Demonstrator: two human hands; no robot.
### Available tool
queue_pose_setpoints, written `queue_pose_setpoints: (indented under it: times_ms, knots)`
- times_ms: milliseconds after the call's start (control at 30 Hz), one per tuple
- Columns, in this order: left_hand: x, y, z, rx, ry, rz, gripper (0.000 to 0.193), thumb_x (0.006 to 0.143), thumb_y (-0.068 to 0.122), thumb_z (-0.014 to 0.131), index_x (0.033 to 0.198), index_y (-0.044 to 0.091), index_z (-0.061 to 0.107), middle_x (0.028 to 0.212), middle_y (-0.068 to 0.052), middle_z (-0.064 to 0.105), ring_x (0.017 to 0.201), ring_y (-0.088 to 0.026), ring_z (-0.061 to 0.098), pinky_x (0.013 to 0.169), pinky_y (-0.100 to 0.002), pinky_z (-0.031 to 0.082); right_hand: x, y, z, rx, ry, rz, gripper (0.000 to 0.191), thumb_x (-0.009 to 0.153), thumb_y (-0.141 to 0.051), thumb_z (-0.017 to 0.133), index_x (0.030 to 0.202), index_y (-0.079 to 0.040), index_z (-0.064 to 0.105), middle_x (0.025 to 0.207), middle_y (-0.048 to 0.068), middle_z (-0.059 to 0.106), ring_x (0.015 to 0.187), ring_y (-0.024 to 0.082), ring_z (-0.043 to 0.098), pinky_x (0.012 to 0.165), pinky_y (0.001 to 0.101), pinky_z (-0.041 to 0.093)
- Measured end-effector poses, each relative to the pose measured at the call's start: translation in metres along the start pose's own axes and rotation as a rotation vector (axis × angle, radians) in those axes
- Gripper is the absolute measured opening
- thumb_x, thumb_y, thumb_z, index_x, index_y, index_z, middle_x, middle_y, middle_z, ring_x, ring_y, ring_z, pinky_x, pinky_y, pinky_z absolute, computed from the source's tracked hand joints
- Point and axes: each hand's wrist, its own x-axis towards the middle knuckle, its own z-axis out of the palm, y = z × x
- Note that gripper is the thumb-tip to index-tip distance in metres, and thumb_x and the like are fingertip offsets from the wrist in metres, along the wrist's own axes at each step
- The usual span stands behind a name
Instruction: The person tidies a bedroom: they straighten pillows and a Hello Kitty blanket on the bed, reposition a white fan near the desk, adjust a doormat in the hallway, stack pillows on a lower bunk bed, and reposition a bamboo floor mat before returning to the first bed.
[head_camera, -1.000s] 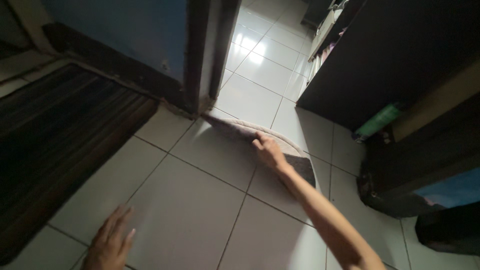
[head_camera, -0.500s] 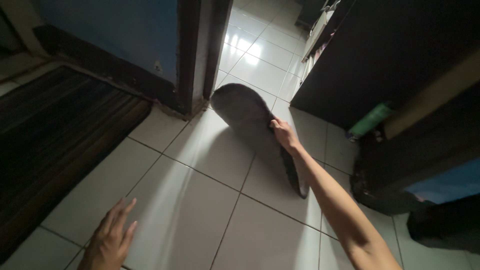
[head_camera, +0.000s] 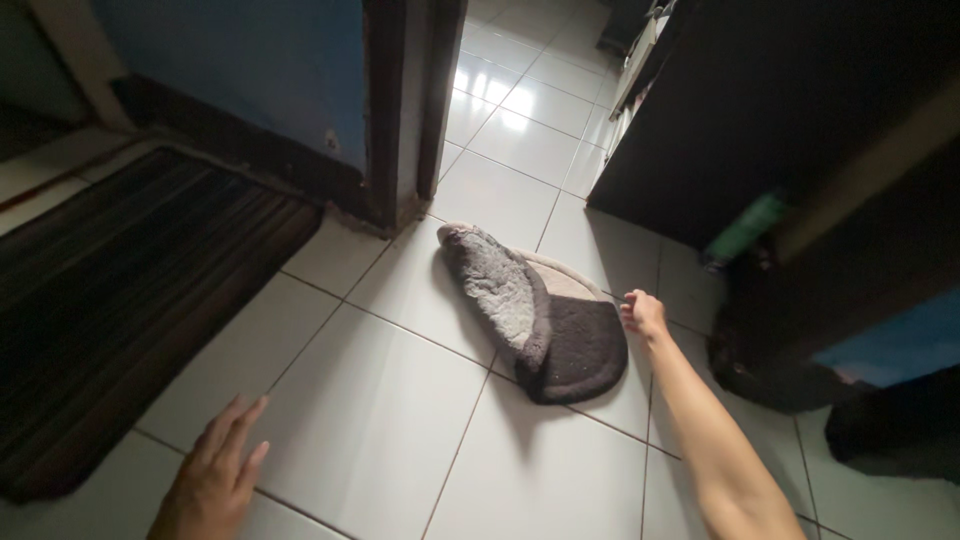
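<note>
Fingers of my right hand are curled into a loose fist at center right of the frame, holding nothing, just beside the folded mat. From my head view I see that small mat lying on the white tiled floor, mid-frame, one half flopped over. Lower left, my left hand spreads wide above the floor, near a dark striped rug.

Fuzzy cloth mat, glossy tiles
</note>
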Motion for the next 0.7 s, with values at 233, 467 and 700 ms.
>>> queue_pose_setpoints:
  times_ms: [233,467,700]
  knots:
    - [-0.044,-0.006,-0.032,0.043,-0.054,-0.077,0.07,0.094,0.031,0.057,0.159,0.026,0.034,0.162,-0.007,0.03,0.147,-0.03,0.036,0.117,-0.046,0.038,-0.089,0.033,0.051,-0.195,-0.002,-0.528,0.033,0.101,-0.035,0.057,0.113,-0.007,0.069,0.093,0.009,0.073,0.084,0.018,0.068,0.077,0.0333,0.054]
    - [-0.182,-0.03,-0.099,-0.108,0.158,-0.129,0.056,0.095,0.019,0.059,0.149,0.015,0.047,0.157,-0.01,0.04,0.139,-0.033,0.046,0.11,-0.042,0.044,-0.282,0.017,0.195,-0.409,-0.622,-0.891,0.028,0.101,-0.027,0.059,0.119,-0.008,0.069,0.107,0.013,0.073,0.095,0.025,0.07,0.083,0.0358,0.055]
    - [-0.393,-0.077,-0.108,0.094,0.496,-0.332,0.045,0.097,0.012,0.06,0.141,0.009,0.054,0.155,-0.014,0.046,0.135,-0.035,0.052,0.111,-0.045,0.046,-0.51,0.021,0.329,-0.34,-1.141,-1.177,0.026,0.104,-0.026,0.056,0.122,-0.013,0.069,0.12,0.01,0.071,0.103,0.025,0.071,0.082,0.0401,0.057]
